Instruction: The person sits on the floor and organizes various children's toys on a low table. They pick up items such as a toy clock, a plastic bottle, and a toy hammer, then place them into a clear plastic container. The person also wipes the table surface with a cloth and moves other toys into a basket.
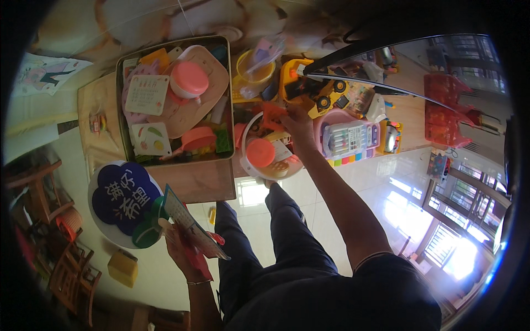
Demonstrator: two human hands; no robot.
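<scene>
My left hand (184, 252) holds a bundle: a blue flower-shaped fan (126, 192) bearing writing, a printed card or booklet (192, 225) and something red. Over the rim of a round white basin (245, 159), my right hand (296, 124) grips a thin orange-red thing (273, 116), perhaps a plastic bag or toy part. Inside the basin lie a round coral lid (260, 152), a white card (282, 149) and other small toys. Left of it, a large rectangular tray (232, 103) holds a pink-lidded cup (189, 80), a pink board (215, 82), cards and a green block (223, 140).
A yellow toy truck (327, 99), a yellow bucket (267, 73) and a case of marker pens (345, 140) stand along the wooden cabinet. A dark television screen (447, 78) juts over the right side. Wooden chairs (68, 265) and a yellow box (123, 268) are at lower left.
</scene>
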